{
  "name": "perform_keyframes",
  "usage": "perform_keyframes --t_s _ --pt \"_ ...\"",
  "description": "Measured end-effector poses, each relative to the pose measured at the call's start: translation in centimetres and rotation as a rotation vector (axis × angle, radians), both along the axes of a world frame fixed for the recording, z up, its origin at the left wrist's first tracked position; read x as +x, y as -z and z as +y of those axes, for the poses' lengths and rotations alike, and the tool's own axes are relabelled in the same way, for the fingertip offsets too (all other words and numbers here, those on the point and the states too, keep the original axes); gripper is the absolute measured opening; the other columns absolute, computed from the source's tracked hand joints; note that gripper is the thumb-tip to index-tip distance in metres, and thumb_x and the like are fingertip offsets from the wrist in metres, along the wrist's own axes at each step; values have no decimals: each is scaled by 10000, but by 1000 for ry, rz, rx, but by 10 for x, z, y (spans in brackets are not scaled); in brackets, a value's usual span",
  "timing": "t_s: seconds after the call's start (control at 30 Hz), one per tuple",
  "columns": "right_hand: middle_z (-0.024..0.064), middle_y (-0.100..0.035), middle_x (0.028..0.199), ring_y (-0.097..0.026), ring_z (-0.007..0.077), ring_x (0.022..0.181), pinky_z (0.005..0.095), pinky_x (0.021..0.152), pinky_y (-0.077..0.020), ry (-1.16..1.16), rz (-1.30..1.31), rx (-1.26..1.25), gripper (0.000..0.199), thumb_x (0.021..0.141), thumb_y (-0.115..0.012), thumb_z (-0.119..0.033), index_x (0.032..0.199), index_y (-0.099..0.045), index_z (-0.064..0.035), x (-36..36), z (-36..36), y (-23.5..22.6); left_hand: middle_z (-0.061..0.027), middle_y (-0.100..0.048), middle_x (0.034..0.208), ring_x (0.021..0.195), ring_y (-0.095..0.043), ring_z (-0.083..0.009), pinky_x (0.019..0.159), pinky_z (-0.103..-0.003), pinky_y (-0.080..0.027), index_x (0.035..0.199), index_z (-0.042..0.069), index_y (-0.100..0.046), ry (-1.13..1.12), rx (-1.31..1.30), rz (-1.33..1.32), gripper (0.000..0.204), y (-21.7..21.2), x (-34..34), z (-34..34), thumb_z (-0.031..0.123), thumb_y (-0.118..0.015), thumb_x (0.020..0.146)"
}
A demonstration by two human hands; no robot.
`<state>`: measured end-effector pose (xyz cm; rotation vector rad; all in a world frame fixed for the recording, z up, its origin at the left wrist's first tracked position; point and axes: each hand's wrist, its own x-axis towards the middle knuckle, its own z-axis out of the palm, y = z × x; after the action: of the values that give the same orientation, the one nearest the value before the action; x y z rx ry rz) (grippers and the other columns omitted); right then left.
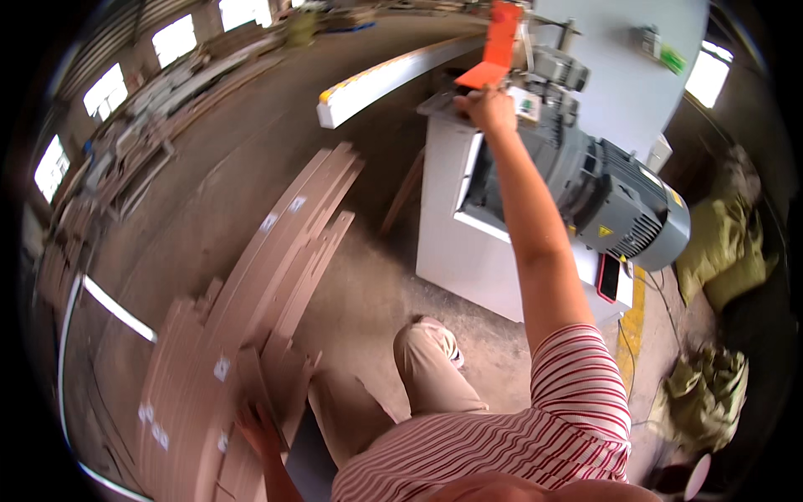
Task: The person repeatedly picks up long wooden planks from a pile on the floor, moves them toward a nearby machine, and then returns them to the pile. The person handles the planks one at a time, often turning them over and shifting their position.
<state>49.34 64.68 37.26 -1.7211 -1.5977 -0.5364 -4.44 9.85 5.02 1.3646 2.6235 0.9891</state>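
Note:
At the lower left, my left hand (261,428) is at the near part of a large stack of long brown boards (251,276). Its fingers are against a shorter brown board (269,389) that lies askew on the stack, and they appear to grip it. My right arm stretches forward to a machine with a pale cabinet (456,201). At the machine's top edge, just below an orange bent guard (498,50), my right hand (489,109) has its fingers curled closed. What is in them, if anything, is hidden.
A large grey motor (627,201) sticks out from the machine, and a red-edged phone (608,277) lies on the cabinet ledge. Beyond the stack extends a long white beam with a yellow top (385,79). Greenish sacks (707,397) sit at the right, near a cable.

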Motion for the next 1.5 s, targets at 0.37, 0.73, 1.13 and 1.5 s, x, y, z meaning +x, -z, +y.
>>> perform_keyframes --t_s 0.37,0.73,1.13,1.5 --pt "184 -657 1138 -601 167 973 308 790 -491 -782 797 -460 580 857 -681 -458 1238 -506 -57 -38 -213 24 -176 -582 1094 1041 -531 -368 954 -466 -419 1210 44 -609 -10 -5 89 388 -15 3 5 285 -644 907" --pt "111 -426 1241 -493 248 1102 381 944 -427 -1599 867 -996 689 758 -744 -118 1337 -370 -127 -244 -427 210 -103 -630 1164 1133 -568 -193 953 -320 -441 1323 -23 -528 66 381 -1159 545 -131 132 58 378 -611 965" --pt "173 -563 1185 -503 382 1136 445 974 -415 -1261 241 -794 369 795 -743 -161 1117 -589 -70 -165 -386 281 -249 -637 1161 1056 -619 -397 926 -452 -474 1385 105 -528 12 -88 -227 555 -41 -9 27 445 -564 947" --pt "127 -558 1191 -481 356 1145 480 946 -385 -810 -84 -686 374 785 -694 -201 1118 -588 -69 -104 -373 341 -189 -425 1423 1302 -406 -366 1084 -469 -363 1475 11 -345 -24 -302 124 914 -44 21 33 531 -688 805"
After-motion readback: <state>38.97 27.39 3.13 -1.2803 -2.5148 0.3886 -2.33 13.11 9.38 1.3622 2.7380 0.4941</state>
